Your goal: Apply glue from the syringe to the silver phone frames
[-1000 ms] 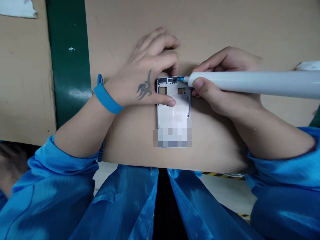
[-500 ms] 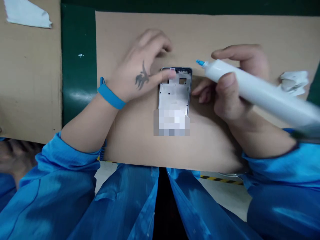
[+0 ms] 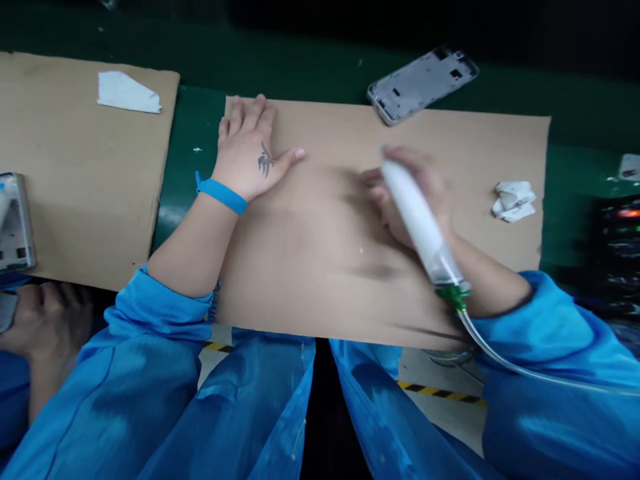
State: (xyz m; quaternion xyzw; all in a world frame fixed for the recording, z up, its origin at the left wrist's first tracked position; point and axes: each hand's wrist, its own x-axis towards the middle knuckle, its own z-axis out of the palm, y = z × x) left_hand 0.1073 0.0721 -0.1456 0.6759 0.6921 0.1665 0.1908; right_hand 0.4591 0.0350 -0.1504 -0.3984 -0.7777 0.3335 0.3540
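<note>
My left hand (image 3: 250, 150) lies flat on the brown cardboard sheet (image 3: 310, 287), palm down, fingers spread and thumb stretched to the right. A blue band is around this wrist. In my right hand (image 3: 423, 193), blurred by motion, is a white dispensing syringe (image 3: 413, 210) with a blue tip pointing away from me. A green cap at its rear end joins a clear hose (image 3: 493, 357). Beyond my right hand, a silver phone frame (image 3: 423, 83) lies slanted across the far edge of the cardboard, partly over the green table.
Crumpled white tissue (image 3: 515, 200) is on the cardboard's right side. On the left, another cardboard sheet (image 3: 90, 180) carries a white scrap (image 3: 129, 92) and another phone frame (image 3: 20, 227). Another person's hand (image 3: 47, 327) is below it. Dark equipment with a red light (image 3: 620, 233) stands far right.
The phone frame under my left thumb has left the middle of the cardboard; one now shows at the far edge. My left hand moved left and flattened. The syringe swung more upright and leftward.
</note>
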